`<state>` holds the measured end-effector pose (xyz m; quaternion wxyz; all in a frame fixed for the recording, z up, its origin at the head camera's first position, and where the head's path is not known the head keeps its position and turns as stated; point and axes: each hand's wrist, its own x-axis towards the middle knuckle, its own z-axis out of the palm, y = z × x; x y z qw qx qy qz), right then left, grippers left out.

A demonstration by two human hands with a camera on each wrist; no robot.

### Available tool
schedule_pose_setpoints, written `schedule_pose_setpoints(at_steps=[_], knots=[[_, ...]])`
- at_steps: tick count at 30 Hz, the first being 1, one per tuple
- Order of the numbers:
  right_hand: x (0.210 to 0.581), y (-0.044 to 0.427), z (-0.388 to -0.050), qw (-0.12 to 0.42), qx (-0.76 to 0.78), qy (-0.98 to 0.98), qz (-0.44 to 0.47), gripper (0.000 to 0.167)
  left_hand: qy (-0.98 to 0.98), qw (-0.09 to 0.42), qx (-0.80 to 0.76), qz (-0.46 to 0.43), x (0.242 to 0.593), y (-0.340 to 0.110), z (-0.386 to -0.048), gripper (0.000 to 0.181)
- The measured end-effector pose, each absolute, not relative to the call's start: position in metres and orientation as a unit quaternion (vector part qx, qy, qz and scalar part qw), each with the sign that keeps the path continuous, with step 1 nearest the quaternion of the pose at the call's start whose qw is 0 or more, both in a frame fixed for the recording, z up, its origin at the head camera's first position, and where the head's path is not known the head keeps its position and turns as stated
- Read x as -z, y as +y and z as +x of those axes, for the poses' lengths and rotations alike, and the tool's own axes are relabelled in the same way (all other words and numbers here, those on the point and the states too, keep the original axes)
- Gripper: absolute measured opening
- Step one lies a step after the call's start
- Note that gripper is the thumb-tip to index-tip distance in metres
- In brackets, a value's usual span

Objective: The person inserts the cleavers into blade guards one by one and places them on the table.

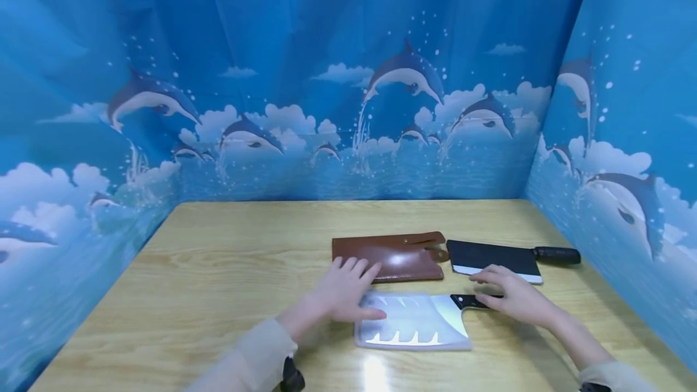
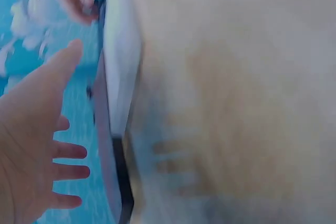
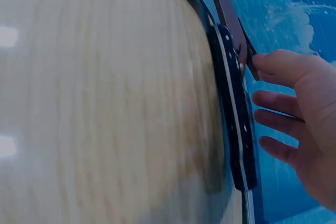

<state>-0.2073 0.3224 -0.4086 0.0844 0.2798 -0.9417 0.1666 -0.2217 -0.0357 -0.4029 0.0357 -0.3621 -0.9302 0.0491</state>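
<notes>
Left hand [image 1: 345,294]: we are seeing it hovering palm-down, fingers straight and thumb spreading wide — holding nothing.
Right hand [image 1: 509,296]: we are watching it hanging with loosely bent fingers, holding nothing.
Silver cleaver [image 1: 416,322]: we are finding it lying between the hands, blade starting below the left thumb, black handle [image 3: 233,108] running beneath the right fingers.
Brown sheath [image 1: 405,262]: lying just beyond the left hand.
Black cleaver [image 1: 490,256]: lying just beyond the right hand — its handle pointing rightward.
Tabletop [image 1: 218,265]: stretching under both hands.
</notes>
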Motion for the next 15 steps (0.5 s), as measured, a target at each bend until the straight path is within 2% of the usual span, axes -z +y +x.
schedule_pose_setpoints(at_steps=[4, 9, 15], knots=[[0.407, 0.336, -0.211, 0.125, -0.168, -0.946, 0.248, 0.031, -0.945, 0.033, -0.02, -0.324, 0.399, -0.051, -0.238, 0.095], [0.404, 0.353, -0.215, 0.119, -0.188, -0.955, 0.197, 0.034, -0.957, 0.044, -0.003, -0.287, 0.397, -0.068, -0.258, 0.094], [0.402, 0.379, -0.223, 0.168, -0.196, -0.953, 0.157, 0.04, -0.968, 0.026, 0.01, -0.248, 0.395, -0.071, -0.275, 0.095]])
